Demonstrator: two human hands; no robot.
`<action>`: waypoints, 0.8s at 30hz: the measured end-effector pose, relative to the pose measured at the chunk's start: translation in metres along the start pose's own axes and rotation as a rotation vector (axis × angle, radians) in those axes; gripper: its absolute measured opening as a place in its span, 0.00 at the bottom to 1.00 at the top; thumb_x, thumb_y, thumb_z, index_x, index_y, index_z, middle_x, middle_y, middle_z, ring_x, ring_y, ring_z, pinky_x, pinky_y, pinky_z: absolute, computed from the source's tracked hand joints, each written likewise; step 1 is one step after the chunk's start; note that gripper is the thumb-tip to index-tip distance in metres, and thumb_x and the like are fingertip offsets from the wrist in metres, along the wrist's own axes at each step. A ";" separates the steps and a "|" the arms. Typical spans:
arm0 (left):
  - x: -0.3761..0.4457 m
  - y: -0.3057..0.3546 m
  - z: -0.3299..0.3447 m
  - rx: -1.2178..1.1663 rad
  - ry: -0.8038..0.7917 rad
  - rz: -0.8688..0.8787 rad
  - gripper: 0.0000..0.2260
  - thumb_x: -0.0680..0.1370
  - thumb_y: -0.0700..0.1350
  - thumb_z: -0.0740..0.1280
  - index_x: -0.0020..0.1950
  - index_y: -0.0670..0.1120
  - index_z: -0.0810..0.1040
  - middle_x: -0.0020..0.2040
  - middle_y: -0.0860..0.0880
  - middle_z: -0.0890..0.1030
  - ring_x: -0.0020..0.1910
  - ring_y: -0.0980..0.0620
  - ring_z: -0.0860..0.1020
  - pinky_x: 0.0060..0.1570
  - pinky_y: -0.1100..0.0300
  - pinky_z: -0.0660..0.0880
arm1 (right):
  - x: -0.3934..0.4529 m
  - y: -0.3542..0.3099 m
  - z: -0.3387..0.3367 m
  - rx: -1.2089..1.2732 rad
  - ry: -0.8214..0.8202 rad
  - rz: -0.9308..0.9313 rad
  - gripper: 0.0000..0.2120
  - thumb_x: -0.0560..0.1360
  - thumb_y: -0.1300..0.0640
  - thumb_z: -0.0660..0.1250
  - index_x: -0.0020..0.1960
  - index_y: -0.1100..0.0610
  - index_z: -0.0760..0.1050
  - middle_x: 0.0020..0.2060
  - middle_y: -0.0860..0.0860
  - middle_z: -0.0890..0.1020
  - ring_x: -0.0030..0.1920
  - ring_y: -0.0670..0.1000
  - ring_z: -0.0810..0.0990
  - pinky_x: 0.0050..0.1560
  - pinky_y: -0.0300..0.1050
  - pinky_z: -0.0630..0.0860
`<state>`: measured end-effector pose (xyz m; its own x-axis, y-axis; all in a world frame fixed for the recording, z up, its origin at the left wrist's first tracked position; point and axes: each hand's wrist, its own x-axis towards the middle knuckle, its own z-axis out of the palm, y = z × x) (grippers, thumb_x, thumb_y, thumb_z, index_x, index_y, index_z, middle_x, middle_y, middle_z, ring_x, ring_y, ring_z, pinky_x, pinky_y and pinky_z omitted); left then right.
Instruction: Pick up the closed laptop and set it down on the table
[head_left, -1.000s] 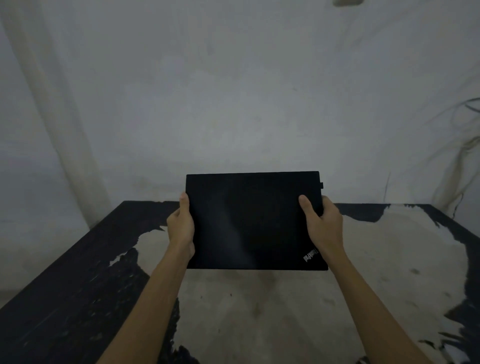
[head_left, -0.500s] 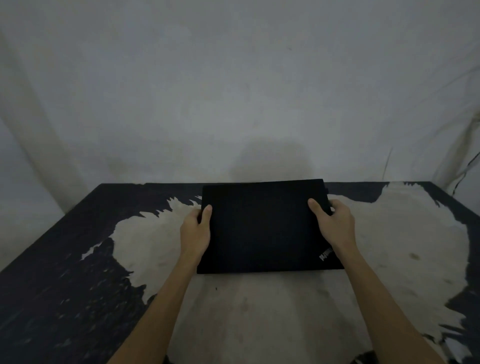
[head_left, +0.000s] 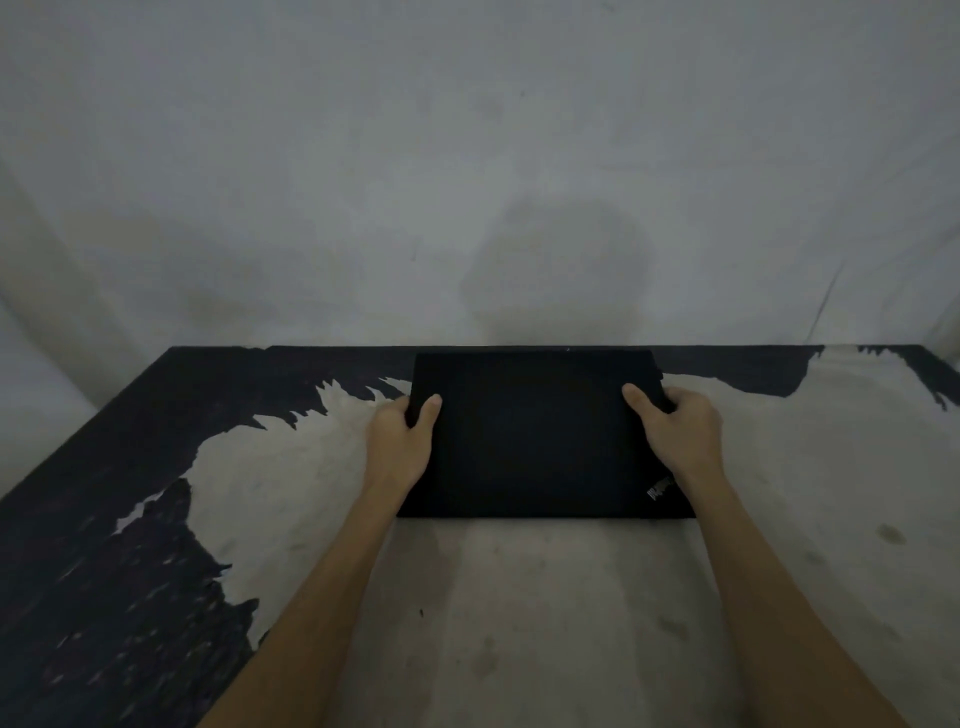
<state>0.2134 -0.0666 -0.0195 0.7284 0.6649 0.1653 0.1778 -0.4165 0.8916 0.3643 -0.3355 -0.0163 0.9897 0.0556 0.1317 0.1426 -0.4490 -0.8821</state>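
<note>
Hands: left hand (head_left: 399, 447) and right hand (head_left: 678, 434) grip the short sides of a closed black laptop (head_left: 540, 441), thumbs pressed flat on its lid, other fingers wrapped under the edges.
Laptop: lid up, small logo at its near right corner, lying level at the far middle of the counter (head_left: 519, 613); whether its underside touches the surface cannot be told.
Counter: dark top with the coating worn away to a pale, stained patch across the centre and right.
Backdrop: grey, blotched wall (head_left: 467, 156) just behind the counter, a soft shadow on it above the laptop.
</note>
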 end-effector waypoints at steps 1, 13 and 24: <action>0.004 -0.002 0.001 0.012 -0.002 0.006 0.14 0.84 0.51 0.64 0.47 0.42 0.82 0.39 0.49 0.83 0.38 0.53 0.81 0.30 0.72 0.73 | 0.002 0.001 0.001 0.002 -0.013 0.008 0.19 0.76 0.42 0.70 0.44 0.60 0.83 0.37 0.55 0.85 0.39 0.54 0.84 0.40 0.50 0.80; 0.023 -0.014 0.009 0.155 0.055 0.027 0.17 0.82 0.50 0.69 0.46 0.37 0.85 0.39 0.41 0.85 0.36 0.49 0.83 0.33 0.64 0.74 | 0.016 0.002 0.004 -0.047 -0.079 0.127 0.27 0.70 0.37 0.72 0.53 0.60 0.85 0.44 0.55 0.87 0.44 0.54 0.85 0.46 0.49 0.82; 0.012 -0.003 0.006 0.245 0.137 0.135 0.08 0.80 0.44 0.72 0.55 0.40 0.84 0.53 0.43 0.80 0.47 0.47 0.80 0.54 0.54 0.79 | 0.007 -0.020 -0.006 -0.251 -0.031 -0.071 0.20 0.75 0.53 0.74 0.62 0.63 0.82 0.57 0.62 0.84 0.55 0.60 0.83 0.52 0.44 0.73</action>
